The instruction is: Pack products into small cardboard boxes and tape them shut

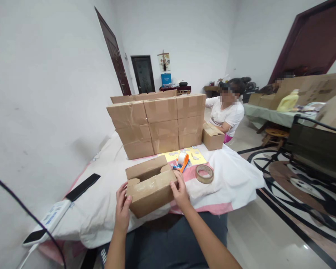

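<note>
While the open-topped brown cardboard box [154, 198] is at the near edge of the white-and-pink fabric cloth [238, 175], the left hand [123, 205] and right hand [180, 191] grip opposite ends with fingers curled; light, even pressure should prevent buckling. A ring-shaped brown tape roll [204, 181] lies right.

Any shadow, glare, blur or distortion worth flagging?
Head view: leftmost dark panelled door leans, likely wide-angle distortion; head view: soft shadow on white wall, small glare spot on glossy pale floor; head view: open brown cardboard box fairly sharp.
</note>
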The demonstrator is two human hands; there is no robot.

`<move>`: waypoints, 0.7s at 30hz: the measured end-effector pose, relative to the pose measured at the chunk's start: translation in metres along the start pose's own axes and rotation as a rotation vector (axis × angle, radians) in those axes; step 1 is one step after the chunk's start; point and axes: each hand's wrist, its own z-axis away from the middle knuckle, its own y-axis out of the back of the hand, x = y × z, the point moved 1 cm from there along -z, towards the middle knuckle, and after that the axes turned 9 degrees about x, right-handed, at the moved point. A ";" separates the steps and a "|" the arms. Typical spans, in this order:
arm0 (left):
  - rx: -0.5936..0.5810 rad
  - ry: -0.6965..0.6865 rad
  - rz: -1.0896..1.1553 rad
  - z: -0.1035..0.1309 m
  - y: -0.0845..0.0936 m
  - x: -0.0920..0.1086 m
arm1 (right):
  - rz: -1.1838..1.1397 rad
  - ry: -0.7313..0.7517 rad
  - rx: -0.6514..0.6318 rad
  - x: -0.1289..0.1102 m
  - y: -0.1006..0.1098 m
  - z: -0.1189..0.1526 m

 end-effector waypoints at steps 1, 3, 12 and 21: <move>0.003 0.009 0.007 0.000 -0.001 -0.001 | -0.022 -0.027 0.009 0.000 0.000 0.000; 0.013 0.031 0.030 -0.001 -0.002 -0.004 | -0.051 -0.054 -0.003 0.000 0.000 -0.001; 0.001 -0.005 -0.020 -0.002 -0.002 0.001 | -0.065 -0.023 -0.058 -0.001 0.003 -0.004; 0.022 -0.029 -0.029 -0.001 -0.003 -0.002 | -0.074 -0.013 -0.057 -0.002 0.003 -0.002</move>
